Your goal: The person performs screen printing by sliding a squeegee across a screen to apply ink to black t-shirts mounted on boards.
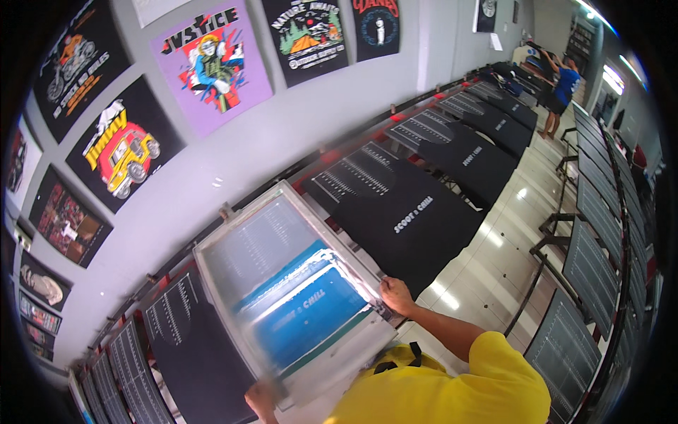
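Note:
A screen-printing frame (pixel 293 321) with a pale rim and a blue stencil area lies slanted in front of me, over the row of dark garments. Lettering shows faintly through the blue part of its mesh. My right hand (pixel 397 296) grips the frame's right edge near its near corner, fingers closed round it. At the frame's near left corner is my left hand (pixel 262 400), blurred but closed on the rim. To the right of the frame a black shirt (pixel 424 205) lies flat, with light printed lettering. Another dark garment (pixel 201 339), without visible lettering, lies left of it.
More printing boards with black shirts (pixel 473 155) run along the grey wall on the left. A second row of dark boards (pixel 592 265) stands across the tiled aisle (pixel 505 240). A person in a blue shirt (pixel 565 81) stands far off. Printed sample shirts (pixel 212 67) hang on the wall.

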`<action>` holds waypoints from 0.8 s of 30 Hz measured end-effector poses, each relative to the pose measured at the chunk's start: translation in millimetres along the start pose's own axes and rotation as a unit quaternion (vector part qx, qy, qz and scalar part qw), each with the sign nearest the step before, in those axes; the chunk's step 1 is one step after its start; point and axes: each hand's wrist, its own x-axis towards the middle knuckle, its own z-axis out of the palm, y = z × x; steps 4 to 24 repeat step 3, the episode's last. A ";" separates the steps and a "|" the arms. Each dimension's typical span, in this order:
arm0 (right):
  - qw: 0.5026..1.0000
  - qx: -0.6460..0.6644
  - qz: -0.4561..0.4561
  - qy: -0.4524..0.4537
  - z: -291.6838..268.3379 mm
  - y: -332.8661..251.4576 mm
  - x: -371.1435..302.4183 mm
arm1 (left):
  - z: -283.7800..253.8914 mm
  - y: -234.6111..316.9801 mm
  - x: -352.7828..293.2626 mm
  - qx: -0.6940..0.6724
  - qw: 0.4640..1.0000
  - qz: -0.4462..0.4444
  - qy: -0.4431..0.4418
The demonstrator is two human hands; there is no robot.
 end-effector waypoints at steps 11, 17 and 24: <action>0.999 0.001 0.036 -0.025 3.6 0.0 1.4 | -2.2 -5.8 0.5 0.006 0.999 0.009 -0.030; 0.999 0.001 0.036 -0.025 3.6 0.0 1.4 | -2.2 -5.8 0.5 0.006 0.999 0.009 -0.030; 0.999 0.001 0.036 -0.025 3.6 0.0 1.4 | -2.2 -5.8 0.5 0.006 0.999 0.009 -0.030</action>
